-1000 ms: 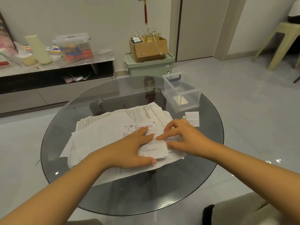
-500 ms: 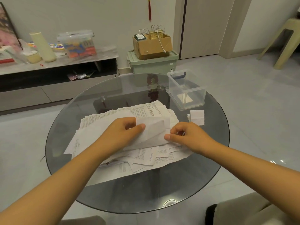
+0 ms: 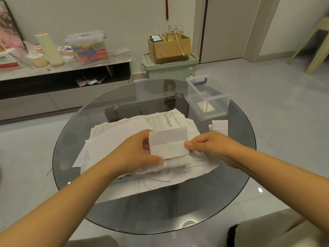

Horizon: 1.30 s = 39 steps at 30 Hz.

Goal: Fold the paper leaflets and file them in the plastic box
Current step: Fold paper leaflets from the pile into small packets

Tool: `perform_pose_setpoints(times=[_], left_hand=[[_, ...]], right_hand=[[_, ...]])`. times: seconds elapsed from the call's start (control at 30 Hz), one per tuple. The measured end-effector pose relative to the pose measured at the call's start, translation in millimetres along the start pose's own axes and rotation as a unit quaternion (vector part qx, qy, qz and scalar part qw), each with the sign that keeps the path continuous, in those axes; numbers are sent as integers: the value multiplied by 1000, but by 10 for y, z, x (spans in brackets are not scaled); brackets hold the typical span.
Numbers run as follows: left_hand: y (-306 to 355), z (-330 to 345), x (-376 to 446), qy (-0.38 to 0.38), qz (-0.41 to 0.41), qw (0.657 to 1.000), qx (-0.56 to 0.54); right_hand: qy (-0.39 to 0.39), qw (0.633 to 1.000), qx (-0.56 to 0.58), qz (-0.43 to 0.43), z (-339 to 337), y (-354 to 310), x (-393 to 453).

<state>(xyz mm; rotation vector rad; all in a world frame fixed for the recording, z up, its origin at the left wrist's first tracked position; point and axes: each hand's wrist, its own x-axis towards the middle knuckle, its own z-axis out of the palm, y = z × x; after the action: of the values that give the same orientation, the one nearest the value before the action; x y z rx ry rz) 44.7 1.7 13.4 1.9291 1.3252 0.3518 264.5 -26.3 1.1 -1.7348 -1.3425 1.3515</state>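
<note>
A small white leaflet [image 3: 169, 143] with a crease across its middle is held upright above a heap of printed leaflets [image 3: 124, 139] on the round glass table [image 3: 89, 175]. My left hand [image 3: 135, 152] grips its left edge, thumb under the lower corner. My right hand [image 3: 211, 145] pinches its right edge. The clear plastic box [image 3: 208, 97] stands open at the table's far right, with a folded paper lying flat inside. A folded leaflet [image 3: 219, 125] lies on the glass just in front of the box.
A low TV bench [image 3: 71, 68] with a lidded plastic tub, a cream roll and clutter runs along the back left wall. A green storage bin with a cardboard box [image 3: 169, 49] on top stands behind the table. A beige stool [image 3: 313, 45] is at the far right.
Both hands pressed a leaflet flat on the heap, then lifted it. It now stands upright between them, its crease showing.
</note>
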Motion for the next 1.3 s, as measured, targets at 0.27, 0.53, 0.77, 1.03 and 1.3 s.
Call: perform_pose_setpoints(times=[0.27, 0.53, 0.77, 1.03, 1.3], left_hand=[[-64, 122, 87, 53, 41, 997, 35], [-74, 152, 90, 68, 146, 949, 271], [-97, 175, 103, 17, 159, 928, 336], [-64, 159, 56, 72, 172, 949, 253], [-76, 256, 148, 117, 83, 978, 150]], right_hand=[[81, 982, -160, -61, 147, 99, 78], [155, 919, -308, -189, 249, 193, 87], [65, 855, -418, -300, 246, 195, 98], [107, 861, -393, -305, 261, 136, 111], [149, 907, -324, -225, 372, 122, 187]])
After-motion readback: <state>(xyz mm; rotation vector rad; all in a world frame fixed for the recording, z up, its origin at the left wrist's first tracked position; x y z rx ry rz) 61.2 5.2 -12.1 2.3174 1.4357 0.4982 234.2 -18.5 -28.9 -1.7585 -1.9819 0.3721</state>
